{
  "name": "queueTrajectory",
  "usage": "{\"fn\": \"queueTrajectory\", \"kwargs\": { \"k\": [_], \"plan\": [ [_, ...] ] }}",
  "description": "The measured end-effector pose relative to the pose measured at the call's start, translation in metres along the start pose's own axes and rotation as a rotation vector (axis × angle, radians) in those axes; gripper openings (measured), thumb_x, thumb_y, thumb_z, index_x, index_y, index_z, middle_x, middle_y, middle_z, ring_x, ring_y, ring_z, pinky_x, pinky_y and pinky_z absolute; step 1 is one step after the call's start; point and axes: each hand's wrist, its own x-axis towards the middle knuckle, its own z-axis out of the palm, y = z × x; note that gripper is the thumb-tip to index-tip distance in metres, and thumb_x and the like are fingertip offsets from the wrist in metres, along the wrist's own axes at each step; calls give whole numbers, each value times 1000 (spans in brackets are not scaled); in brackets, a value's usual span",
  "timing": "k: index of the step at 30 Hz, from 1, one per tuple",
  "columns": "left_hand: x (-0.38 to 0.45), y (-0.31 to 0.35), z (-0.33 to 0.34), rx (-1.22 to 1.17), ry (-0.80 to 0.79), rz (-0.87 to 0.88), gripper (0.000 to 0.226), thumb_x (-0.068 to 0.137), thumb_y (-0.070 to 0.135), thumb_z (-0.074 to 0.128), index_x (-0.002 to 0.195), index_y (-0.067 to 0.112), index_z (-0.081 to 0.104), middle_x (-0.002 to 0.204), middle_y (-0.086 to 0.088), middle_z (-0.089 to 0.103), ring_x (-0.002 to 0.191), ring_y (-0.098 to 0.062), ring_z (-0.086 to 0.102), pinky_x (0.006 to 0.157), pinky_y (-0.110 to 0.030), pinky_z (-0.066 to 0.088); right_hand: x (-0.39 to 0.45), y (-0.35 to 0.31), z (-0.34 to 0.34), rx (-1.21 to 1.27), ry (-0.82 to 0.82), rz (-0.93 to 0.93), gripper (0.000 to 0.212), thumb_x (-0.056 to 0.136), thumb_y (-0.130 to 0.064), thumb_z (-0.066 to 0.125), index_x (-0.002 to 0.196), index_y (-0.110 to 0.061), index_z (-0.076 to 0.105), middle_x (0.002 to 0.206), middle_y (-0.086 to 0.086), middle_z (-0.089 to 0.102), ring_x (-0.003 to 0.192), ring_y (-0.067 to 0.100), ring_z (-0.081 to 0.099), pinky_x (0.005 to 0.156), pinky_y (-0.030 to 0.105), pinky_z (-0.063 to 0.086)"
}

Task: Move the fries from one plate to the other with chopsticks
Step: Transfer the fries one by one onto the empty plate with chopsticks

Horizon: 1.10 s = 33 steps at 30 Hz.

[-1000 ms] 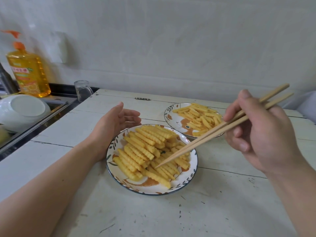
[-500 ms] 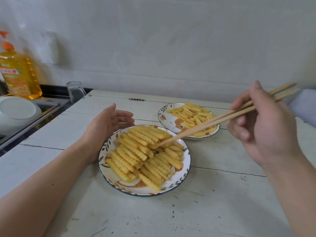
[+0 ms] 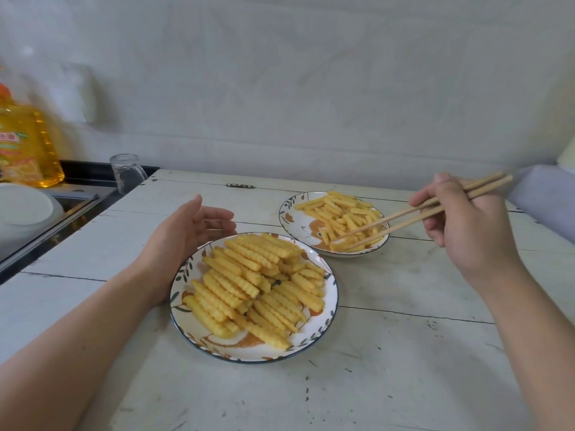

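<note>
Two hands: right (image 3: 466, 225) gripping chopsticks (image 3: 413, 213), left (image 3: 189, 231) relaxed open; bottle (image 3: 26, 147) label unreadable.

Two plates stand on the one table (image 3: 389, 353): a near plate (image 3: 330, 301) and a far plate (image 3: 287, 213). Each bears one heap of fries, too many to count, the near heap (image 3: 249, 275) being the bigger and the far heap (image 3: 342, 213) the smaller. There are two chopsticks (image 3: 413, 213), two hands, one glass (image 3: 126, 172), one yellow bottle (image 3: 26, 144) and one white bowl (image 3: 25, 209).
</note>
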Motion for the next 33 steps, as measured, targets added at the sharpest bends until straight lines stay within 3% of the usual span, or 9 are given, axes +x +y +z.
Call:
{"fn": "queueTrajectory", "kwargs": {
  "k": [6, 10, 14, 17, 26, 29, 33],
  "plan": [
    [0, 0, -1, -18, -2, -14, 61, 112, 49, 31, 116, 6, 74, 110, -14, 80, 111, -28, 76, 103, -41, 49, -3, 6, 11, -21, 39, -13, 55, 107, -44, 38, 70, -14, 65, 50, 1, 51, 40, 17, 45, 40, 22, 36],
    [1, 2, -1, -37, -9, -24, 60, 110, 51, 36, 114, 6, 75, 107, -12, 80, 110, -27, 76, 103, -41, 50, -3, -16, 9, 326, 221, 13, 65, 107, -46, 35, 54, -20, 61, 47, 0, 49, 36, 18, 42, 39, 20, 30],
    [-1, 3, 1, -25, 0, -39, 59, 112, 48, 33, 115, 6, 74, 107, -11, 80, 108, -25, 77, 100, -39, 50, -8, -35, 6, 543, 63, 126, 60, 105, -49, 38, 58, -16, 53, 53, 1, 42, 36, 13, 35, 39, 15, 26],
    [-3, 4, 2, -9, 12, -24, 60, 113, 46, 30, 117, 5, 74, 112, -15, 78, 110, -26, 76, 103, -39, 50, -21, -38, 20, 485, -61, 146, 63, 104, -48, 38, 53, -17, 56, 49, 6, 38, 31, 16, 28, 40, 15, 25],
    [-6, 7, 3, -19, 14, -36, 60, 113, 45, 31, 119, 4, 73, 112, -15, 78, 112, -28, 76, 101, -39, 51, -47, -45, 51, 344, -214, 121, 55, 90, -52, 46, 54, -15, 64, 43, 6, 40, 29, 16, 29, 39, 17, 25],
    [-5, 6, 3, -12, 13, -28, 60, 113, 46, 30, 119, 4, 74, 112, -14, 79, 112, -27, 76, 104, -40, 50, -43, -44, 45, 360, -165, 95, 52, 92, -50, 47, 56, -15, 64, 45, 4, 41, 29, 14, 29, 40, 16, 22],
    [-4, 4, 2, -2, 4, -25, 60, 113, 46, 30, 118, 6, 74, 112, -14, 80, 112, -26, 76, 104, -40, 49, -26, -36, 27, 252, 38, -47, 49, 105, -36, 48, 62, -18, 62, 47, -4, 46, 35, 12, 34, 40, 18, 26]
  ]
}}
